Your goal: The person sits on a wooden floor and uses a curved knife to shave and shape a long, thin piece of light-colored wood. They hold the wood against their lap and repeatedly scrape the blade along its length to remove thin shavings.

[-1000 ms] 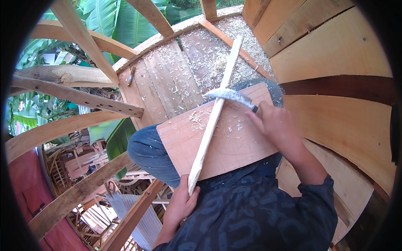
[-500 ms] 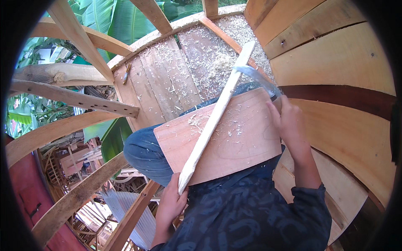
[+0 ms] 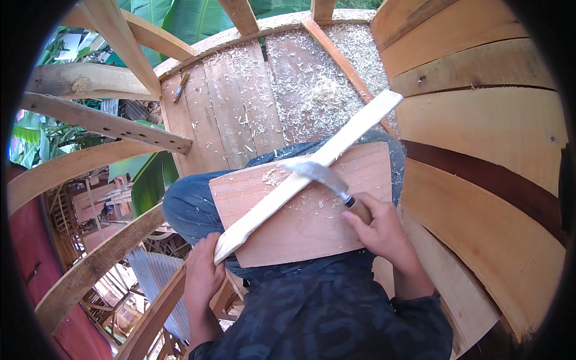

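Observation:
A long pale wooden stick point(image 3: 282, 192) slants across my lap, its near end gripped by my left hand point(image 3: 204, 271). Under it, a thin plywood board point(image 3: 336, 223) rests on my thighs, with a few curled shavings on it. My right hand point(image 3: 384, 231) is closed round the wooden handle of a knife point(image 3: 327, 178). The curved metal blade lies across the middle of the stick, its tip past the stick's left edge. Whether the edge bites into the wood cannot be made out.
Wood shavings point(image 3: 327, 96) cover much of the plank floor point(image 3: 225, 114) ahead. Curved plank walls point(image 3: 474, 120) rise close on my right. Bare timber ribs point(image 3: 114, 252) stand at the left, with gaps between them. A small orange-brown object point(image 3: 181, 87) lies on the far-left planks.
The knife has come from near the stick's far end down to its middle, toward me. The stick has swung so its far end points further right, and my left hand has shifted left.

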A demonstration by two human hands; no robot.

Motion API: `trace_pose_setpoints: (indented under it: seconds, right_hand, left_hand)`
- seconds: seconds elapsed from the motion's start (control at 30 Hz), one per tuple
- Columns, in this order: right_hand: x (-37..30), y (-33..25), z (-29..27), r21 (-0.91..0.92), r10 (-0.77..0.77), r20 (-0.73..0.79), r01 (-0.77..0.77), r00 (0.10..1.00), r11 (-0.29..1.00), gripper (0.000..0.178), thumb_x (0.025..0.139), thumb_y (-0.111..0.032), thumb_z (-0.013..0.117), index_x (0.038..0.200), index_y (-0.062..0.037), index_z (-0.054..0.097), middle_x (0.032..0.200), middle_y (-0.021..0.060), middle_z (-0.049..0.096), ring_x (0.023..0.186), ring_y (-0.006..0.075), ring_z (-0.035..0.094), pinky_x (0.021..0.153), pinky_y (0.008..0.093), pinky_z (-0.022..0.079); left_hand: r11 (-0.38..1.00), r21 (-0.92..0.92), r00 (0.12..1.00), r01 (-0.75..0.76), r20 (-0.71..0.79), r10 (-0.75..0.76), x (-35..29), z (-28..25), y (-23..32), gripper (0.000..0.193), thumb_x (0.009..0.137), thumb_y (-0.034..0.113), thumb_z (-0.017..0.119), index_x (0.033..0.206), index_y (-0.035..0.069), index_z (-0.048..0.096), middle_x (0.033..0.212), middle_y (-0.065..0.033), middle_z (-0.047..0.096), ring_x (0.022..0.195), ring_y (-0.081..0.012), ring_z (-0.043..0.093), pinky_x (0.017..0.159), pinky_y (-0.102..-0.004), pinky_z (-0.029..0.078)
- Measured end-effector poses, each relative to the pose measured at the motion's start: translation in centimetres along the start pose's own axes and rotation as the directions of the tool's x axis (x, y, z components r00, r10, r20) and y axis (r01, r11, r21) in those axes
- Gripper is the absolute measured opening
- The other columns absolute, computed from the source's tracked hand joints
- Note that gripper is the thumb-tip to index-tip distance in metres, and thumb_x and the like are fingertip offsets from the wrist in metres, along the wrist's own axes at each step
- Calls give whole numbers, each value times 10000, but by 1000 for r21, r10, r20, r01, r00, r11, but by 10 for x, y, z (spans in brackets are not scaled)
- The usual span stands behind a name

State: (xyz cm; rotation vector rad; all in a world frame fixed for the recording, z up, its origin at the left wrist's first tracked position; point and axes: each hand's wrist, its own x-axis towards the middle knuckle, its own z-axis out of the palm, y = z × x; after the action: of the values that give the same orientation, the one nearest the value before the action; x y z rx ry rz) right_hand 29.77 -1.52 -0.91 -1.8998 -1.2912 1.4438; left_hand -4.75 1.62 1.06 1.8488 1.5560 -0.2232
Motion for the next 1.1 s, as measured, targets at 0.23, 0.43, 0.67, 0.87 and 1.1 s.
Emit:
trace_pose_setpoints:
  seconds: [0.23, 0.43, 0.67, 0.87, 1.1]
  right_hand:
    - [-9, 16, 16, 597, 79, 435, -354, 897, 720, 368, 904, -46, 567, 1244, -5, 433, 680, 27, 548, 471, 71, 501, 413, 213, 420]
    - [-10, 27, 2, 654, 119, 299, -295, 947, 697, 309, 936, -71, 537, 1228, -18, 453, 616, -25, 466, 447, 39, 435, 392, 202, 362]
    - [-11, 32, 17, 712, 38, 382, -320, 924, 625, 376, 922, -53, 564, 1276, 6, 453, 644, -25, 488, 472, 26, 426, 408, 185, 339]
    - [-8, 45, 11, 585, -1, 296, -181, 955, 791, 389, 906, -34, 575, 1273, 25, 461, 688, -20, 519, 561, 23, 448, 492, 188, 360]
    - [-13, 49, 20, 598, 18, 107, -79, 994, 798, 377, 885, -21, 594, 1229, 69, 467, 837, 15, 548, 786, 51, 514, 728, 190, 418]
  left_hand:
    - [1000, 14, 1000, -4, -16, 4, 13, -3, 1, 384, 699, -44, 514, 1074, 36, 510, 872, -184, 511, 885, -378, 499, 796, -438, 397]
    - [1000, 28, 1000, 14, 16, -15, 17, -7, 6, 396, 678, -53, 511, 1066, 25, 499, 898, -190, 510, 901, -386, 487, 807, -443, 392]
    - [1000, 16, 999, 11, 36, -11, 22, -8, 11, 415, 669, -59, 500, 1075, 27, 501, 893, -194, 515, 909, -392, 490, 813, -459, 394]
    - [1000, -4, 998, 17, 54, -17, 24, -10, 11, 431, 659, -67, 485, 1078, 30, 509, 881, -200, 517, 902, -401, 489, 807, -465, 393]
    - [1000, 13, 997, 22, 70, -22, 28, -12, 16, 444, 651, -72, 470, 1081, 33, 506, 867, -205, 522, 902, -405, 494, 800, -471, 394]
